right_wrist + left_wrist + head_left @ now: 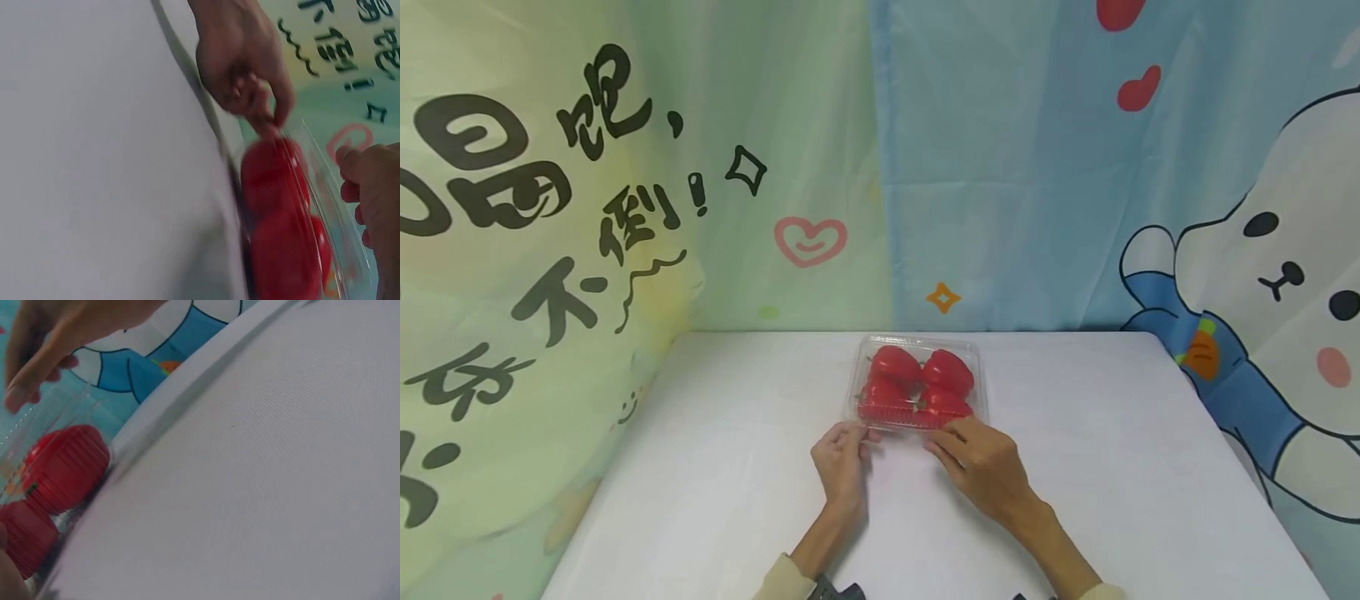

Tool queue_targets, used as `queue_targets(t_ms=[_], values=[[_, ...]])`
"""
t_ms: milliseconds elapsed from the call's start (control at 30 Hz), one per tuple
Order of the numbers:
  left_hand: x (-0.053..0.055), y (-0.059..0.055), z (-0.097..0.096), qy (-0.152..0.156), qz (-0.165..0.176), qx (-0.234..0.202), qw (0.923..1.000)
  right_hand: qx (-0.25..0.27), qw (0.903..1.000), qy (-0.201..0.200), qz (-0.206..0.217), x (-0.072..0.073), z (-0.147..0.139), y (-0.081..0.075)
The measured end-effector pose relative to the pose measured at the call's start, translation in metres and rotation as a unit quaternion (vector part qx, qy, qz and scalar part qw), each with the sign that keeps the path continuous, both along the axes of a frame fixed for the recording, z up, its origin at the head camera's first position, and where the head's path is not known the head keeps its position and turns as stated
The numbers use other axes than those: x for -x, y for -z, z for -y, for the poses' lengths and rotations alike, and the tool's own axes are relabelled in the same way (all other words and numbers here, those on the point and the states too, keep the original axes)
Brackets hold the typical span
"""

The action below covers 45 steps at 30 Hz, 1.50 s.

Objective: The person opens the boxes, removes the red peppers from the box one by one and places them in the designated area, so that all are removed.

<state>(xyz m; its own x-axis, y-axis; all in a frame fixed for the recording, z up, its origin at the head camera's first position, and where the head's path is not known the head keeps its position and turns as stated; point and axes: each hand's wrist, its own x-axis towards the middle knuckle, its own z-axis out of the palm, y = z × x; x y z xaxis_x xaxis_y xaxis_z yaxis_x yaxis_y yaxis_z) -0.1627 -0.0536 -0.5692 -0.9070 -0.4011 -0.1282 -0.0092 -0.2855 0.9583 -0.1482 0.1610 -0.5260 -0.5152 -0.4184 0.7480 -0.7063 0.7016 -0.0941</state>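
Observation:
A clear plastic box [857, 375] with several red bell peppers [895, 396] inside lies near the far edge of the white table. My left hand [841, 462] is at its front left corner; in the right wrist view the left thumb and fingertips pinch the box's rim. Close to the front right part of the box is my right hand [988, 467], its fingers loosely bent. In the left wrist view the right hand [69, 337] hovers just over the clear rim. From the right wrist view, the right thumb [350, 159] stands a little apart from the plastic.
Under everything is a white tabletop [715, 467]. Behind it hangs a printed cloth [1000, 208] with lettering, hearts and a white cartoon animal [1232, 242]. A dark wrist device [842, 590] shows at the left sleeve [784, 579].

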Motion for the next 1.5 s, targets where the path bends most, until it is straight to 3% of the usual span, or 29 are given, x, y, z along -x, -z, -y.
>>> queue_targets(t_ms=[133,433,633,867,1033,1167,1333,1500], values=[[0.0,0.001,0.002,-0.002,-0.005,-0.011,0.9999,-0.06,0.9977,-0.011,-0.032,0.01,0.037,0.0],[0.0,0.003,0.001,0.003,-0.013,0.004,0.9999,-0.183,0.9728,0.066,-0.125,0.03,0.078,0.01],[-0.001,0.001,0.001,-0.016,-0.004,0.014,0.9998,-0.227,0.9654,0.054,-0.117,0.033,0.081,0.005],[0.0,0.0,-0.002,-0.031,-0.014,0.003,0.9994,-0.285,0.9503,0.039,-0.12,0.035,0.083,-0.007],[0.002,0.0,-0.003,-0.035,-0.013,0.005,0.9993,-0.306,0.9471,0.037,-0.089,0.038,0.085,-0.013],[0.001,0.002,-0.004,-0.045,-0.004,0.019,0.9988,-0.311,0.9457,0.029,-0.089,0.037,0.089,-0.011],[0.001,0.003,-0.004,-0.053,-0.022,0.036,0.9977,-0.328,0.9385,0.004,-0.106,0.042,0.091,-0.01],[0.004,0.003,-0.006,-0.063,-0.039,0.033,0.9967,-0.353,0.9228,-0.021,-0.152,0.052,0.086,-0.007]])
